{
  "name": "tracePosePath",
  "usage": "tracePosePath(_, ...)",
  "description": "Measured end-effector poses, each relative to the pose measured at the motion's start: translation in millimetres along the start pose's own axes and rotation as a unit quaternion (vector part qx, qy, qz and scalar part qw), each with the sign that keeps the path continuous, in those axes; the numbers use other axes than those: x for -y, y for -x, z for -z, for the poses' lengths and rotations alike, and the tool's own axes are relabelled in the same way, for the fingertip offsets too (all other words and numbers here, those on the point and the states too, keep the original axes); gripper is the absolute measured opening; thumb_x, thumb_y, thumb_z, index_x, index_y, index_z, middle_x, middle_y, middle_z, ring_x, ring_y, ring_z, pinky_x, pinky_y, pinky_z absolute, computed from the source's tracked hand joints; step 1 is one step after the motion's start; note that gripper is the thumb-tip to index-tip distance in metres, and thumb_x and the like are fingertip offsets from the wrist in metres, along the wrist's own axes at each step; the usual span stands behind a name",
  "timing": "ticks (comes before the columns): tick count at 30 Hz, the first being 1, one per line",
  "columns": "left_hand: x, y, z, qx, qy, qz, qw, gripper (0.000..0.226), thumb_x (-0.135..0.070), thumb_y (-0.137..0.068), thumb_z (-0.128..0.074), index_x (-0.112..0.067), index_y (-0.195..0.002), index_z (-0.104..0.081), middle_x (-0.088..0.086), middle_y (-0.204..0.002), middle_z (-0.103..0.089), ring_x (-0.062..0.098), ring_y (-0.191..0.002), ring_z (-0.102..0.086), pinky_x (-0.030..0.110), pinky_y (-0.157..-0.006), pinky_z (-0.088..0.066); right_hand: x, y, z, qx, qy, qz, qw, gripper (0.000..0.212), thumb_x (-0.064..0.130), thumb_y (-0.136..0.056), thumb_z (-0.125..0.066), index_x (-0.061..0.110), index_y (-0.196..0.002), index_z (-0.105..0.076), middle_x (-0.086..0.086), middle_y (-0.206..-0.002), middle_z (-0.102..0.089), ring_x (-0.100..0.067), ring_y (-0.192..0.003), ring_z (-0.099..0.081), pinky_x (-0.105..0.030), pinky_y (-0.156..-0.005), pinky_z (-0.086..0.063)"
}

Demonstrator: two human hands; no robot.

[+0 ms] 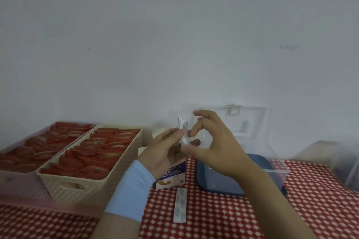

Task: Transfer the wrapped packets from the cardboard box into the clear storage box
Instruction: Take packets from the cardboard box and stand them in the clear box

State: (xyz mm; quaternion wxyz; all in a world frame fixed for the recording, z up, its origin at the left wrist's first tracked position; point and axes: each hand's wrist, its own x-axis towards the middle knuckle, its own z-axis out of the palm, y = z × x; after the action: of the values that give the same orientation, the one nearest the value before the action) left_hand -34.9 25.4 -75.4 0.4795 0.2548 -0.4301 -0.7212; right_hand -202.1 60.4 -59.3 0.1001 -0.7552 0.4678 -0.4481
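A small white and purple cardboard box (169, 177) stands on the red checked cloth, partly hidden under my left hand (165, 149). Both hands are raised above it. Between them stands a thin white wrapped packet (183, 132), upright, pinched by my left thumb and by the thumb and forefinger of my right hand (213, 145). A second packet (180, 204) lies flat on the cloth in front of the cardboard box. The clear storage box (279, 163), lid up against the wall, sits to the right with a blue tray (262, 163) inside it.
A cream woven basket (77, 186) and a pink tray (17, 184), both packed with red wrapped items, fill the left side. Another clear container (342, 161) stands at the far right. The white wall is close behind.
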Motion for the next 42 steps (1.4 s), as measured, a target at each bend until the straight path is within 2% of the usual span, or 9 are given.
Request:
tracePosePath(3, 2, 2, -2, 0.024, -0.014, 0.009, 1.000, 0.042, -0.022, -0.088, -0.062, 0.001, -0.123, -0.058, 0.019, -0.107, -0.071, 0.031, -0.094, -0.073, 0.036, -0.065, -0.060, -3, 2, 2, 0.103, 0.079, 0.035, 0.991, 0.051, 0.053, -0.057, -0.088, 0.037, -0.091, -0.053, 0.033, -0.145, -0.029, 0.014, -0.140, -0.019, -0.021, -0.110, -0.022)
tracePosePath(8, 6, 3, -7, 0.058, -0.026, 0.014, 0.998, 0.022, -0.014, -0.095, -0.050, 0.002, -0.108, -0.057, 0.010, -0.087, -0.074, 0.021, -0.076, -0.073, 0.027, -0.058, -0.057, -8, -3, -1, 0.070, 0.026, 0.056, 0.996, 0.037, 0.033, -0.062, -0.091, 0.022, -0.078, -0.059, 0.018, -0.123, -0.054, 0.001, -0.100, -0.060, -0.014, -0.084, -0.049)
tracePosePath(14, 11, 0, -2, 0.072, -0.055, 0.020, 0.996, 0.031, -0.013, -0.085, -0.060, 0.004, -0.111, -0.058, 0.017, -0.102, -0.072, 0.024, -0.089, -0.073, 0.031, -0.071, -0.060, -7, -1, -1, 0.127, -0.050, 0.019, 0.990, 0.046, 0.036, -0.059, -0.094, 0.020, -0.083, -0.058, 0.015, -0.118, -0.056, -0.009, -0.098, -0.063, -0.029, -0.081, -0.058)
tracePosePath(22, 4, 14, -7, 0.078, -0.065, 0.027, 0.994, 0.033, -0.012, -0.080, -0.056, -0.003, -0.111, -0.060, 0.010, -0.093, -0.076, 0.022, -0.075, -0.074, 0.032, -0.066, -0.062, -8, -5, 18, 0.084, -0.249, -0.201, 0.944, 0.043, 0.020, -0.094, -0.068, 0.022, -0.135, -0.056, -0.004, -0.102, -0.074, -0.021, -0.096, -0.072, -0.042, -0.097, -0.055)
tracePosePath(26, 1, 20, -16, 0.072, -0.087, 0.026, 0.993, 0.029, -0.013, -0.084, -0.057, -0.003, -0.112, -0.060, 0.010, -0.092, -0.076, 0.023, -0.077, -0.074, 0.033, -0.067, -0.062, 0, -6, 31, 0.117, -0.253, -0.218, 0.935, 0.014, 0.015, -0.092, -0.069, 0.013, -0.103, -0.078, -0.018, -0.101, -0.074, -0.034, -0.099, -0.070, -0.051, -0.100, -0.052)
tracePosePath(29, -3, 23, -22, 0.034, -0.158, 0.000, 0.987, 0.014, -0.007, -0.097, -0.055, -0.002, -0.108, -0.062, 0.015, -0.097, -0.075, 0.027, -0.086, -0.075, 0.035, -0.073, -0.061, 8, -7, 40, 0.110, -0.221, -0.221, 0.943, 0.010, 0.014, -0.091, -0.070, 0.010, -0.095, -0.078, -0.010, -0.089, -0.076, -0.018, -0.081, -0.068, -0.041, -0.093, -0.054)
tracePosePath(33, -11, 25, -30, -0.071, -0.433, -0.105, 0.893, 0.003, -0.013, -0.090, -0.068, -0.011, -0.092, -0.069, 0.006, -0.084, -0.076, 0.017, -0.072, -0.070, 0.019, -0.063, -0.054, 19, -10, 45, 0.079, -0.166, -0.222, 0.958, 0.007, 0.015, -0.090, -0.071, 0.015, -0.087, -0.077, 0.000, -0.080, -0.074, -0.011, -0.073, -0.065, -0.030, -0.078, -0.056)
tracePosePath(39, -13, 24, -44, -0.106, -0.415, -0.125, 0.895, 0.005, -0.013, -0.088, -0.070, -0.011, -0.091, -0.073, 0.006, -0.084, -0.077, 0.021, -0.078, -0.072, 0.031, -0.071, -0.062, 27, -10, 53, 0.108, -0.221, -0.260, 0.934, 0.005, 0.011, -0.090, -0.072, 0.008, -0.087, -0.074, -0.005, -0.081, -0.075, -0.016, -0.074, -0.071, -0.036, -0.080, -0.061)
tracePosePath(42, -13, 23, -50, -0.108, -0.426, -0.135, 0.888, 0.004, -0.011, -0.088, -0.069, -0.009, -0.091, -0.073, 0.006, -0.083, -0.076, 0.013, -0.070, -0.068, 0.018, -0.063, -0.056, 26, -10, 55, 0.101, -0.200, -0.261, 0.939, 0.005, 0.008, -0.090, -0.071, 0.005, -0.086, -0.074, -0.009, -0.082, -0.075, -0.017, -0.074, -0.072, -0.036, -0.080, -0.062)
